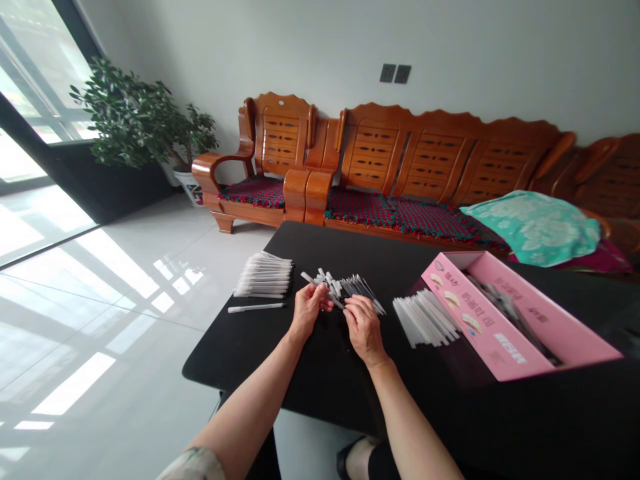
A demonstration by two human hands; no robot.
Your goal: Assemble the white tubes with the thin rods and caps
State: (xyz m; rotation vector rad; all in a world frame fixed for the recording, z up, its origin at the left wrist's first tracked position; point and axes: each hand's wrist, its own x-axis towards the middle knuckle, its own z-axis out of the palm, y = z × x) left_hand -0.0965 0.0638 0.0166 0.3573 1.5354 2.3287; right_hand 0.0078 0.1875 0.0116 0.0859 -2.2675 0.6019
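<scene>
My left hand [309, 308] grips a slim white pen [323, 289] that slants across the black table [250, 353], and my right hand [364, 329] pinches its lower end. Just beyond my fingers lies a jumble of white pen parts [327, 283] beside a fan of thin, dark-tipped refills [360, 288]. Farther left is a neat stack of white pens [264, 275], with a single pen [256, 307] lying below it. To the right of my right hand lies a heap of translucent plastic tubes [425, 319].
An open pink cardboard box [500, 320] holding dark items stands at the table's right. A wooden sofa [430, 160] with red cushions and a green towel [530, 227] lies beyond the far edge. A potted plant [143, 120] stands by the window.
</scene>
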